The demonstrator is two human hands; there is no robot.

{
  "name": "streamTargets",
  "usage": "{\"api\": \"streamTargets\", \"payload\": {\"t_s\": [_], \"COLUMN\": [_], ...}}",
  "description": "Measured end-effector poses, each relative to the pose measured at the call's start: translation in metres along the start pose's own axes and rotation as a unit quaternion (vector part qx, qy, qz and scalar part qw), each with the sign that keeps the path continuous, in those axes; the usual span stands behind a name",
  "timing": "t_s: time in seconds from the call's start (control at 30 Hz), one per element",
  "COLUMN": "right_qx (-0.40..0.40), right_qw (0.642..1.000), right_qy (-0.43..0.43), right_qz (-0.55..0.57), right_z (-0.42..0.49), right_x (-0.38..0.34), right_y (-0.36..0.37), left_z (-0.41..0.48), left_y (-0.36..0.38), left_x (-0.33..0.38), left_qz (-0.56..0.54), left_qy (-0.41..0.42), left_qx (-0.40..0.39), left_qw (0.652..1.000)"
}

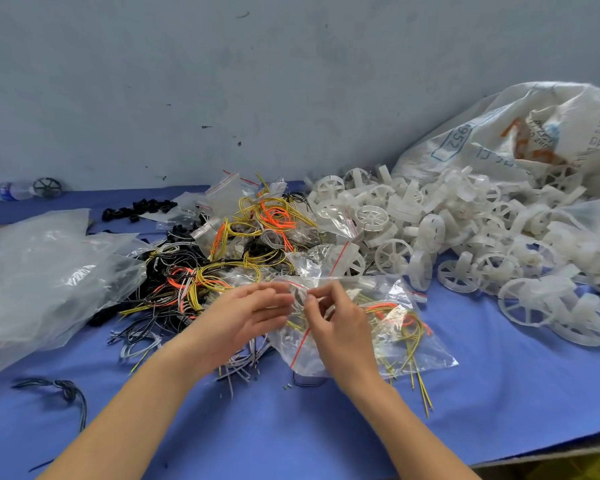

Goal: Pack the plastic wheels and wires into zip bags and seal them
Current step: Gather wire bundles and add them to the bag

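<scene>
pinching grey wire [297,300], right hand [338,320] (fingers [315,301] curled)

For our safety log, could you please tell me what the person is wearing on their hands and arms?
Nothing visible: the left hand and right hand are ungloved, and both forearms are bare to the picture's edge, with no sleeves, watch or wristband.

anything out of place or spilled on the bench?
Yes. Yellow wires stray past the near edge of the front zip bag, onto the cloth. One dark wheel sits alone by the water bottle, far left, away from the white wheel pile.
</scene>
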State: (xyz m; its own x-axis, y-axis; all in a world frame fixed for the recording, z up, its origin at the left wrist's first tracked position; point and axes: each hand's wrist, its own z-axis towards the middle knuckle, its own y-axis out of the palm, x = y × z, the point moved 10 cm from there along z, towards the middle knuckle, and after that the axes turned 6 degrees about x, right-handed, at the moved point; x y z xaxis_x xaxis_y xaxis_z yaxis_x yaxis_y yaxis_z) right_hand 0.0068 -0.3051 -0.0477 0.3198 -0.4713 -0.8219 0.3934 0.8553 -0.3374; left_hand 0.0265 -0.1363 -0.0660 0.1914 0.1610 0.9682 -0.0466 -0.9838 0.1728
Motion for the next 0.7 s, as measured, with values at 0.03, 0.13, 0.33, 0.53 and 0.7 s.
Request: {"api": "streamTargets", "payload": {"t_s": [0.03, 0.13, 0.33, 0.53, 0.7], "right_qx": [-0.002, -0.025, -0.023, -0.026, -0.031], "right_qw": [1.0, 0.998, 0.997, 0.997, 0.997], "right_qy": [0.012, 0.048, 0.055, 0.053, 0.055], "right_qz": [0.012, 0.024, 0.045, 0.049, 0.051], "right_z": [0.0, -0.002, -0.001, -0.003, -0.003], "right_x": [0.006, 0.024, 0.032, 0.031, 0.031], "right_y": [0.003, 0.012, 0.014, 0.013, 0.014], "left_z": [-0.002, -0.008, -0.009, 0.002, 0.005], "left_y": [-0.012, -0.063, -0.15, -0.18, -0.167], "left_x": [0.004, 0.02, 0.058, 0.063, 0.071], "left_qz": [-0.017, -0.031, 0.122, 0.321, 0.445], "left_qy": [0.008, 0.042, 0.128, 0.164, 0.189], "left_qx": [0.015, 0.093, 0.257, 0.311, 0.287], "left_qw": [1.0, 0.994, 0.95, 0.879, 0.827]}}
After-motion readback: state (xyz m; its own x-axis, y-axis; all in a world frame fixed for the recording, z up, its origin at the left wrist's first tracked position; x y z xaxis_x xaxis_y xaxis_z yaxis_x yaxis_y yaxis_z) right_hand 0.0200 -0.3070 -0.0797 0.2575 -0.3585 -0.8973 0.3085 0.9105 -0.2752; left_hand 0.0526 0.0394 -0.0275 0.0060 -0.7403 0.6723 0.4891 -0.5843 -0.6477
